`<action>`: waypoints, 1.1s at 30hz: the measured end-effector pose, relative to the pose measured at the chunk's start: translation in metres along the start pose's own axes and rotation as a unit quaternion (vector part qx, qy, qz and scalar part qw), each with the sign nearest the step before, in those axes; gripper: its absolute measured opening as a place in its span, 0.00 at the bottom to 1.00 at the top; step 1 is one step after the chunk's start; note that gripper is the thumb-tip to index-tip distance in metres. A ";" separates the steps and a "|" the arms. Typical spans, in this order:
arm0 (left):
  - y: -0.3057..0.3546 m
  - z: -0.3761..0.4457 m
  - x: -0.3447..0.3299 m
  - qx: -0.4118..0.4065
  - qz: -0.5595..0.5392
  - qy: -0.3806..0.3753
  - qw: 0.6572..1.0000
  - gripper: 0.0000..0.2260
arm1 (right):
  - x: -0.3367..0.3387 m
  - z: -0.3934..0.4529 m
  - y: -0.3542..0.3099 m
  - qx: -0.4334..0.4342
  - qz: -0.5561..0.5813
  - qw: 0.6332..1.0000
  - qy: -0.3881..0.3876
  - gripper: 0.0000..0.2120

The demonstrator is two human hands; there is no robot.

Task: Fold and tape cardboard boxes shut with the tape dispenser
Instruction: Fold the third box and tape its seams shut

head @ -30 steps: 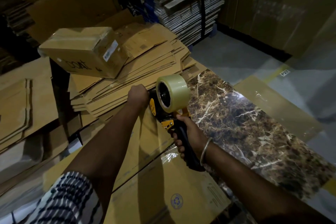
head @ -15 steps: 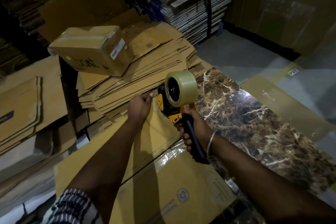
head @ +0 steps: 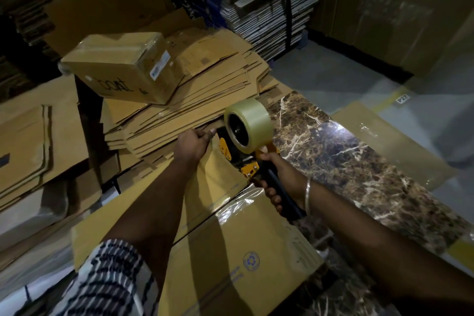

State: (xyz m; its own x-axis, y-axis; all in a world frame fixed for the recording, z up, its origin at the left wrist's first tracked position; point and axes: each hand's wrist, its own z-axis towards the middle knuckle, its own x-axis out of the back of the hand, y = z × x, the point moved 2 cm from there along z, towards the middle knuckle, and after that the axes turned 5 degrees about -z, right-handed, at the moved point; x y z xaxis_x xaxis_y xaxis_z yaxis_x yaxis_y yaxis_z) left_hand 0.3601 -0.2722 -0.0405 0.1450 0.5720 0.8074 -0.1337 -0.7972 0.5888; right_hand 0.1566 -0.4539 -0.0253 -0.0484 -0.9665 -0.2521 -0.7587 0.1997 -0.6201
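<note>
Right hand (head: 282, 179) clenched round the black handle of the tape dispenser (head: 246, 143), its roll at the far end of the box (head: 230, 246). Left hand (head: 193, 145) pinches the box's far edge beside the dispenser. Box lies on the marble bench (head: 359, 161). Glossy tape shows along the centre seam; judged nearly done, cut and press-down left. One sealed box (head: 123, 67) sits on flat cartons (head: 192, 100), many unfolded.
</note>
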 end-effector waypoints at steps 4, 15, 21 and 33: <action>-0.002 0.000 -0.003 0.002 0.011 -0.004 1.000 0.23 | 0.020 -0.028 0.034 -0.007 0.023 1.000 -0.013 0.29; 0.031 -0.008 -0.011 -0.269 0.021 -0.159 0.950 0.17 | 0.023 -0.038 0.051 -0.031 0.030 0.999 -0.009 0.29; 0.032 -0.007 -0.001 -0.279 0.134 -0.222 0.925 0.12 | 0.022 -0.038 0.048 -0.038 0.020 0.999 -0.006 0.28; 0.015 -0.011 0.025 -0.093 0.248 -0.140 0.954 0.15 | -0.002 -0.022 0.008 -0.038 -0.058 0.998 -0.001 0.28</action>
State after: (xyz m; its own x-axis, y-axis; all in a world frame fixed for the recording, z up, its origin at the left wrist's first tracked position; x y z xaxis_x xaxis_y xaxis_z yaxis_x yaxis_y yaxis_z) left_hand 0.3509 -0.2678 -0.0111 0.2712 0.0381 0.9618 -0.4226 -0.8931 0.1545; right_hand 0.1359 -0.4536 -0.0132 0.0434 -0.9820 -0.1837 -0.8059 0.0742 -0.5874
